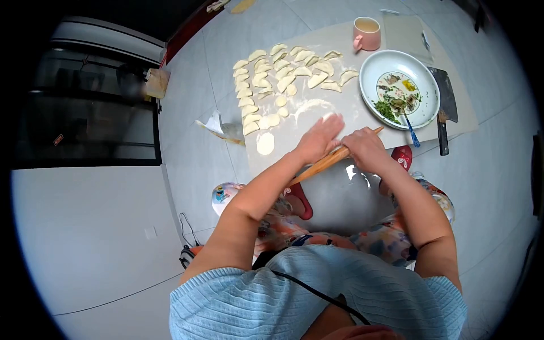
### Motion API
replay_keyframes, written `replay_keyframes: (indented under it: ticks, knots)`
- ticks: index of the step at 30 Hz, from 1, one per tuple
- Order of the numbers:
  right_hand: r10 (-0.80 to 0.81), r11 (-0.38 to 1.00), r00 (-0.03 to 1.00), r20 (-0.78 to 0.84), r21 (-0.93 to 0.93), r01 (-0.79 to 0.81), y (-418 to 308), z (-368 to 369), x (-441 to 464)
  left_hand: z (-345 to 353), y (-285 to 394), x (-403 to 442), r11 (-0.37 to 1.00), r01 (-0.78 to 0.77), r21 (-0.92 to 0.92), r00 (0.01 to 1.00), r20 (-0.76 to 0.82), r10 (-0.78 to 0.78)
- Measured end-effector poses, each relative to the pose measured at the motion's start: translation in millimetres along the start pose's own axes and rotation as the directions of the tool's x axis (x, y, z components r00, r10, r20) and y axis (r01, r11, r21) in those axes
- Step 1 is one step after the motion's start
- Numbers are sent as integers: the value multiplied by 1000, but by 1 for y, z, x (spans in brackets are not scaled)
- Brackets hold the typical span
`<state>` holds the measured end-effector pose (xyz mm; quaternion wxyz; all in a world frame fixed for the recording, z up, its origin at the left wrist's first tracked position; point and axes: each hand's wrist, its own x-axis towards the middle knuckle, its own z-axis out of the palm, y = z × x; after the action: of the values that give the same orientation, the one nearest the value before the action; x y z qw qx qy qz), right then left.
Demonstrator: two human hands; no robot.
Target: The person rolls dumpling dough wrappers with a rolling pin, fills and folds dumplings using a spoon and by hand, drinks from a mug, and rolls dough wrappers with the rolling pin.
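My right hand (365,148) is curled over a wooden rolling pin (326,163), which lies slantwise across the near edge of the board. Beside it, my left hand (322,139) is slightly blurred, its fingers stretched out flat above the board. A bit of white dough (327,116) shows by its fingertips; how they touch it is hard to tell. To the left lies a flat round dough wrapper (265,144). Several small dough discs (281,101) sit beyond it, near rows of folded dumplings (285,83). Loose flour (313,105) is spread in an arc past my hands.
On the right of the pale board (347,42) stands a white bowl (368,85) holding chopped greens and a blue-handled spoon (412,131). A cleaver (443,107) lies against its right side. Behind are a pink mug (368,39) and a clear flat sheet (405,34).
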<state>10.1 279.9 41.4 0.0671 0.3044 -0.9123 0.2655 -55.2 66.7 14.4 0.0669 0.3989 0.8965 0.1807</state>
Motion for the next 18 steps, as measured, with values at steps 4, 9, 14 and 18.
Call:
replay_keyframes:
  ticks: [4,9,14,18]
  knots:
    - [16,1000,1000,-12,18,-15,5,2,4,-24,4,-31,962,-77,-264,971,198,132]
    - [97,994,995,-15,60,-96,11,15,16,-24,10,-75,966,231,-120,960,-134,-246]
    - [218,966,971,97,-164,-200,8,17,49,1,-4,-64,893,448,50,872,-243,-424]
    - [325,908,946,13,-284,-308,30,37,68,-8,-51,-15,850,515,116,805,-405,-433]
